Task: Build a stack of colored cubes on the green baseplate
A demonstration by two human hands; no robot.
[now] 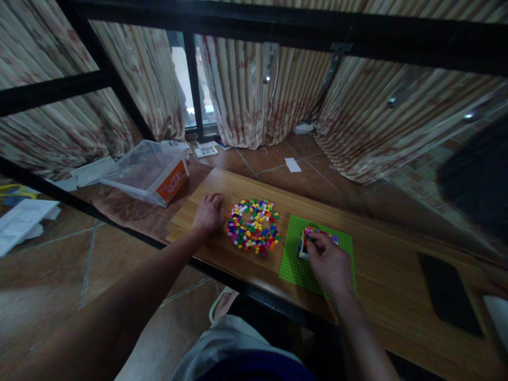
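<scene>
The right hand (331, 262) is above the brick assembly (302, 251), its thumb and index finger drawn nearly together at the assembly's upper face; whether a small brick is pinched between the tips cannot be determined, as the hand covers part of the area. The assembly is directly below and just ahead of these fingertips, on the green baseplate (290, 262), which extends to both sides of the fingers. The left hand (209, 213) rests on the wooden tabletop (381, 264) with fingers loosely curled; no held item is visible, but the palm side is hidden. Loose bricks (248, 233) are spread just to the right of the left fingers and well to the left of the right fingers. Handling: the bricks appear to be rigid plastic, and should be very light, hard and smooth, with little risk of breakage; small pieces may slip from a loose grip. Grip a single brick by two opposite side faces, keeping the underside unobstructed. The assembly should be stiff but separable at its joints; hold it low on opposite outer walls, and avoid levering its upper edge.
</scene>
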